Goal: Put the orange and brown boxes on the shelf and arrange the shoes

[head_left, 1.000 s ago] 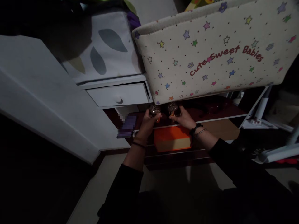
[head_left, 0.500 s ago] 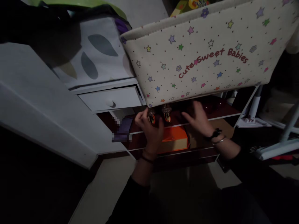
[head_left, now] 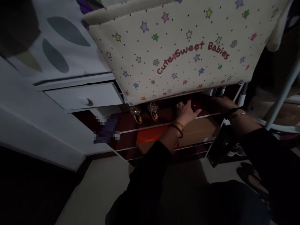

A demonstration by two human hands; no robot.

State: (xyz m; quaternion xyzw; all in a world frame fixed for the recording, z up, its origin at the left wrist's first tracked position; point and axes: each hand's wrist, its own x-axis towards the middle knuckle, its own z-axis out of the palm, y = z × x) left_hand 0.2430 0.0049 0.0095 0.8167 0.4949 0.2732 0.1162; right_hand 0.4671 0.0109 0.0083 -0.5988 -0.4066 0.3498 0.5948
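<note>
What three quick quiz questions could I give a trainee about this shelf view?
1. Which is closer to the sparkly shoes: the left hand or the right hand?
2. True or false: the orange box sits on a lower shelf than the sparkly shoes.
3. Fill in the blank: the basket reads "Cute Sweet ____".

Key: 1. The left hand. 2. True. 3. Babies.

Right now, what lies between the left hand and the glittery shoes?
The head view shows bare dark-red shelf between the left hand and glittery shoes; farther back is too dark to tell.
</note>
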